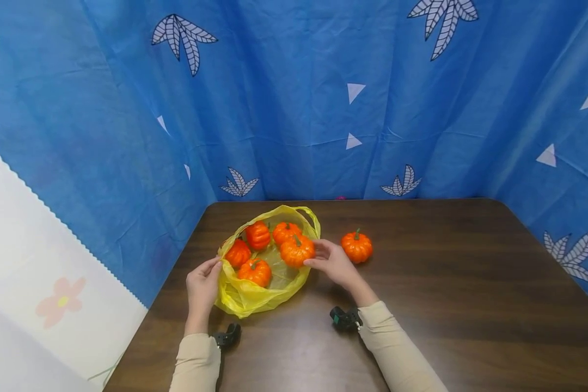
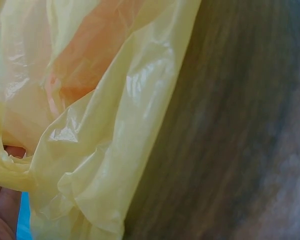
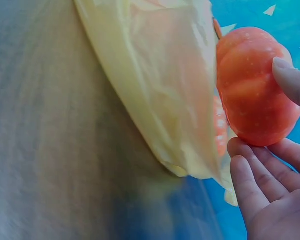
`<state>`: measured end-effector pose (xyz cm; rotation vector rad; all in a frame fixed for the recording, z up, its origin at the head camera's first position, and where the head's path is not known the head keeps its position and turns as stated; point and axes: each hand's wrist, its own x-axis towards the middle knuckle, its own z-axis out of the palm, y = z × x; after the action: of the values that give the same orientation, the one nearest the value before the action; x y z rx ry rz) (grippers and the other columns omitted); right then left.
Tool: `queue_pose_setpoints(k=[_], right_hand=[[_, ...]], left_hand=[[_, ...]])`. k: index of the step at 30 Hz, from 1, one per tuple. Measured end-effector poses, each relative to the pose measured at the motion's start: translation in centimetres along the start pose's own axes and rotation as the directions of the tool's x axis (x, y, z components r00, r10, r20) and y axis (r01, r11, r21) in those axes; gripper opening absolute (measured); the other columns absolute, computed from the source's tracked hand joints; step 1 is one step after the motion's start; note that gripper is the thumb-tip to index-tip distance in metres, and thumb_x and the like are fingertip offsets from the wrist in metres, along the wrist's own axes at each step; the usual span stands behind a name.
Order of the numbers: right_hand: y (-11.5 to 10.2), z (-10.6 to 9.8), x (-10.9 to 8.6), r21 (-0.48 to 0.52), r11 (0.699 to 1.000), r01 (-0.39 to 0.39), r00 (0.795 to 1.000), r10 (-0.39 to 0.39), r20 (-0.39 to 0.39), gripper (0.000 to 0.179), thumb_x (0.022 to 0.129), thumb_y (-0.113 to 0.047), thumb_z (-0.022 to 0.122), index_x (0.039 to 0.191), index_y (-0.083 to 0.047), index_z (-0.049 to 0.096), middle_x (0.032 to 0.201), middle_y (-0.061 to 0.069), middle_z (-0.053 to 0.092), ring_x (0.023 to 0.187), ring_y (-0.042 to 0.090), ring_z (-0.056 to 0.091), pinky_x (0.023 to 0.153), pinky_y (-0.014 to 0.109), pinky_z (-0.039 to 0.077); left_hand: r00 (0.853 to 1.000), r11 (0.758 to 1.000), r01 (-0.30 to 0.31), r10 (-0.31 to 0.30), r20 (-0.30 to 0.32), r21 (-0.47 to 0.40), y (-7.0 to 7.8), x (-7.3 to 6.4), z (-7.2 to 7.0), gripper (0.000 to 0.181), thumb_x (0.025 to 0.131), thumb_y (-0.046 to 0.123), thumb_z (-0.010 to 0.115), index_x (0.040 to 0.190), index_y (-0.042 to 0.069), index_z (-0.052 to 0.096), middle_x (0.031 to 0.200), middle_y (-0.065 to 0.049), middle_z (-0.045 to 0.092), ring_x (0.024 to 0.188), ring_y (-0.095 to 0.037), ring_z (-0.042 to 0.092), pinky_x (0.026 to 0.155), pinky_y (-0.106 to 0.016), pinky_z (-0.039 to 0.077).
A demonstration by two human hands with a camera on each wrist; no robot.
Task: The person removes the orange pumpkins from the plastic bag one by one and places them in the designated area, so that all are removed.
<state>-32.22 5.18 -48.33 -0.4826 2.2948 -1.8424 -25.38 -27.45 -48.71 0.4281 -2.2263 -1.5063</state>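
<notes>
A yellow plastic bag (image 1: 247,299) lies spread wide on the table, its mouth facing up. My left hand (image 1: 203,288) pinches the bag's left rim; in the left wrist view the film (image 2: 115,125) covers most of the picture, with only part of that hand (image 2: 5,210) showing. My right hand (image 1: 335,265) holds a small orange pumpkin (image 1: 296,251) over the right side of the bag's mouth. Thumb and fingers grip this pumpkin (image 3: 255,87) in the right wrist view. Several other pumpkins (image 1: 256,273) sit inside the bag.
One more orange pumpkin (image 1: 356,246) stands on the brown table (image 1: 451,283), right of the bag. Black wrist devices (image 1: 345,318) hang at both forearms. A blue patterned curtain (image 1: 299,98) rises behind the table, and a white cloth (image 1: 39,283) hangs at the left.
</notes>
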Motion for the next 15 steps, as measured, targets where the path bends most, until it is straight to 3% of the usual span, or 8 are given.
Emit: queue_pose_setpoints(k=[4,11,13,15], right_hand=[[-0.6,-0.7,-0.3,0.001,1.000,-0.021,1.000,0.021,0.000,0.072,0.083,-0.031,0.083,0.142,-0.004,0.051,0.142,0.017,0.058,0.123,0.033,0.062,0.101,0.043,0.055],[-2.2,-2.5,-1.0,0.046,0.999,0.002,1.000,-0.002,0.015,0.070,0.086,-0.025,0.080,0.144,-0.004,0.047,0.145,0.019,0.055,0.126,0.035,0.059,0.102,0.044,0.054],[-2.7,-3.1,-1.3,0.058,0.998,0.025,1.000,-0.026,0.013,0.068,0.087,-0.021,0.079,0.144,-0.002,0.047,0.144,0.021,0.055,0.126,0.037,0.059,0.101,0.043,0.054],[-3.2,-3.8,-1.7,0.060,0.997,0.043,0.999,-0.043,0.004,0.067,0.087,-0.021,0.079,0.143,-0.002,0.048,0.143,0.021,0.056,0.125,0.037,0.060,0.101,0.042,0.054]], left_hand=[[1.000,1.000,-0.004,0.004,-0.001,-0.004,0.0,-0.1,-0.1,0.024,0.098,0.011,0.063,0.118,0.002,0.073,0.122,-0.019,0.071,0.085,0.006,0.064,0.072,-0.004,0.051],[1.000,1.000,-0.008,0.008,-0.001,0.000,0.0,-0.1,0.0,0.024,0.099,0.011,0.063,0.119,0.002,0.072,0.123,-0.019,0.070,0.102,-0.021,0.069,0.073,-0.003,0.050],[1.000,1.000,-0.007,0.007,0.002,-0.002,0.0,-0.1,0.0,0.024,0.099,0.011,0.063,0.119,0.002,0.072,0.123,-0.019,0.070,0.101,-0.018,0.069,0.073,-0.003,0.050],[1.000,1.000,-0.008,0.008,0.004,-0.007,0.0,-0.1,-0.1,0.024,0.098,0.011,0.063,0.119,0.002,0.072,0.123,-0.019,0.071,0.094,-0.007,0.068,0.073,-0.003,0.050]])
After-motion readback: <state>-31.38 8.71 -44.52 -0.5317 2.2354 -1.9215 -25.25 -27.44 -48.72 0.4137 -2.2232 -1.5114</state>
